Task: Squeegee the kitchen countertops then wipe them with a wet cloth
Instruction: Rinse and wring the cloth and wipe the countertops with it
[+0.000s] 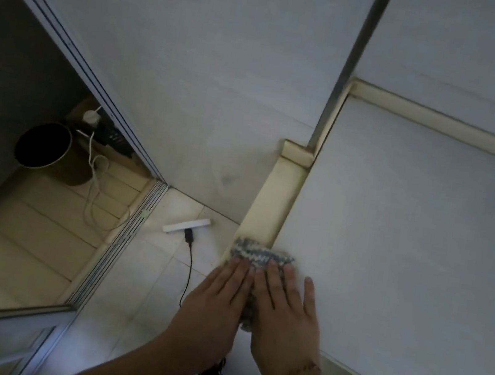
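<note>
At the left edge of the white countertop [409, 245], near its corner, lies a knitted cloth [261, 253] with blue, grey and cream stripes. Both hands press on it side by side. The left hand [214, 305] lies flat with straight fingers, and its fingertips rest on the left part of the cloth. The right hand [281, 312] is also flat, with fingers straight and a little spread; the first fingers are on the cloth, and the little finger touches the bare countertop just beside it. Neither hand is curled around the cloth; they only push it down with open palms. A small part of the cloth shows between the two hands, lower down. On the right wrist there is a thin bracelet [301, 371].

The cloth partly covers the cream raised rim [272, 204] that runs along the left edge of the countertop toward the wall.

On the tiled floor [161, 271] below, left of the cloth, lies a white squeegee [187, 225] with a dark handle, and a thin dark cord goes from it toward the person. Further left, past a sliding door track [121, 238], a dark round bin [43, 144] stands, and a white cable [93, 182] lies in loops beside it.
</note>
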The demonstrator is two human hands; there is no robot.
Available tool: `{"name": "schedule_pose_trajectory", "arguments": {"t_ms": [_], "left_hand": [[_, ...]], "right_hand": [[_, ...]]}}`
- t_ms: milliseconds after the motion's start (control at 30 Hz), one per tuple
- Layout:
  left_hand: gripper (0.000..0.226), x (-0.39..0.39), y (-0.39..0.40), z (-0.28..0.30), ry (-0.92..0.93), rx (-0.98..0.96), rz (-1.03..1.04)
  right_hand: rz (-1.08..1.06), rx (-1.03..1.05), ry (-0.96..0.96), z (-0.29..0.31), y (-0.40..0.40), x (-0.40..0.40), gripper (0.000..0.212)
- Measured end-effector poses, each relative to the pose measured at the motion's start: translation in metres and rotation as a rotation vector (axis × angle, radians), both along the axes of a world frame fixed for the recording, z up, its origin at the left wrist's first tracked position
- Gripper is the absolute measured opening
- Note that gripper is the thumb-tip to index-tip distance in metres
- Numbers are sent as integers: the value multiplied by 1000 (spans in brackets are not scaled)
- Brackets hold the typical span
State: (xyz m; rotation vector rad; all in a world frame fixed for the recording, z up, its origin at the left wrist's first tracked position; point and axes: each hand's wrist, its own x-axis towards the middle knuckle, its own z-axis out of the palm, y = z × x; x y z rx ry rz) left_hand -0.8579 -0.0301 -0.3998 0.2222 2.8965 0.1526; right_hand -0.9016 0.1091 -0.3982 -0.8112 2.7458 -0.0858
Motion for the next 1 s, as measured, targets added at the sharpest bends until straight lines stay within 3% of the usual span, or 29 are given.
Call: {"name": "schedule_pose_trajectory", "arguments": {"t_ms": [267,667,1000], "left_hand": [[63,-20,-21,-10,101,41,-60],[69,-182,-25,-31,96,-64,-80],[54,-201,-37,-10,140,98,-41]], "right_hand": [[113,122,-8,4,-18,-29,64],[-120,107,51,3,-47,-165,59],[-179,52,87,-6,-59,-184,55]]}}
